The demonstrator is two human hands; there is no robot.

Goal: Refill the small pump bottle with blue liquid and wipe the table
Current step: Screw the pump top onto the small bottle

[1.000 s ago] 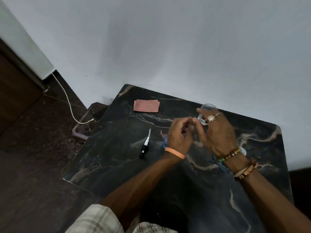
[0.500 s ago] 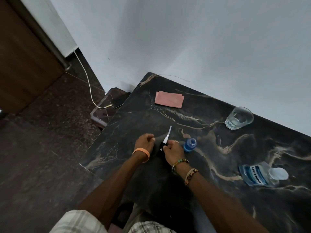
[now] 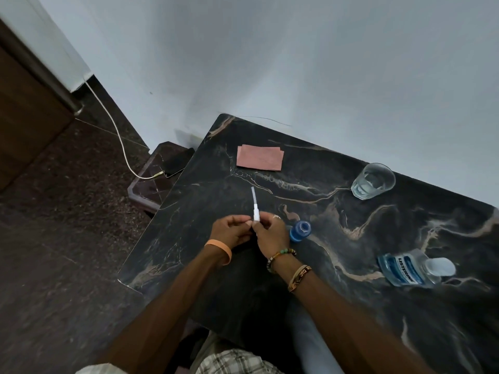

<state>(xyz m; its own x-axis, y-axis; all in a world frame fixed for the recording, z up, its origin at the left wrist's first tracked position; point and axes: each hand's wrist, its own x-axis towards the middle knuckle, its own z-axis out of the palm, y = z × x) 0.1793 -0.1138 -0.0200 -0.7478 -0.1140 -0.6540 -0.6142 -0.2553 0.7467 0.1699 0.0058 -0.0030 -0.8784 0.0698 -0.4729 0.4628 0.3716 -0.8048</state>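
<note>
Above the dark marble table (image 3: 351, 306), my right hand (image 3: 270, 230) holds the pump head (image 3: 255, 209), its white tube pointing up and away from me. My left hand (image 3: 232, 230) meets it from the left, fingertips on the pump's base. Just right of my right hand stands the small blue bottle (image 3: 299, 231), uncapped and holding blue liquid. A larger bottle of blue mouthwash (image 3: 410, 268) lies on its side at the right. A folded pink cloth (image 3: 259, 157) rests at the far left part of the table.
A glass of water (image 3: 374, 180) stands near the wall at the far right. Left of the table, a phone (image 3: 176, 161) on a low stand is plugged into a white cable (image 3: 113, 125). The floor drops away past the table's left edge.
Both hands left the glass and small bottle and came to the pump head, which lay on the table. My right hand has lifted it upright, and my left hand now touches it.
</note>
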